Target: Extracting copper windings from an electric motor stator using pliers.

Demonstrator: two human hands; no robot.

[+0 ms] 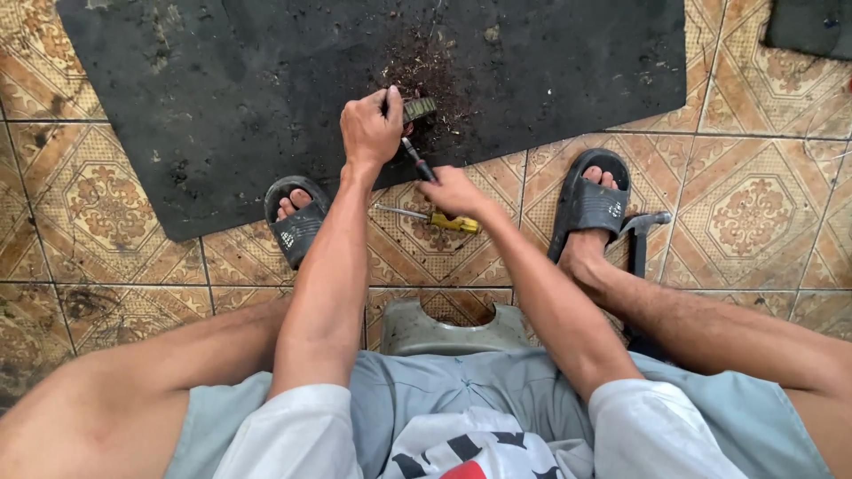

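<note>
While you sit low on the grey stool (444, 330) with your knees apart, the head view looks straight down at both hands working over the edge of the black mat (222, 106) that lies on the patterned tile floor (754, 213).

Your left hand (371, 126) has its fingers curled tight around a small, dirty, ribbed metal part (420, 108), holding it just above the mat. Your right hand (454, 189) has its fingers pinched round the dark handle of a screwdriver (417, 161), whose tip points up into the part. The step in hand looks like scraping or prying grime out of the part; dark crumbs (426, 75) lie scattered on the mat right beyond it. What the next move calls for, by my judgement, is a steady grip with the left hand so the tip does not slip toward your fingers.

A yellow-handled screwdriver (435, 218) lies on the tiles just below your right hand, between your two black sandals (297, 223). A hammer (641, 232) rests on the floor beside your right foot.

No container shows in this view; the debris sits loose on the mat.
</note>
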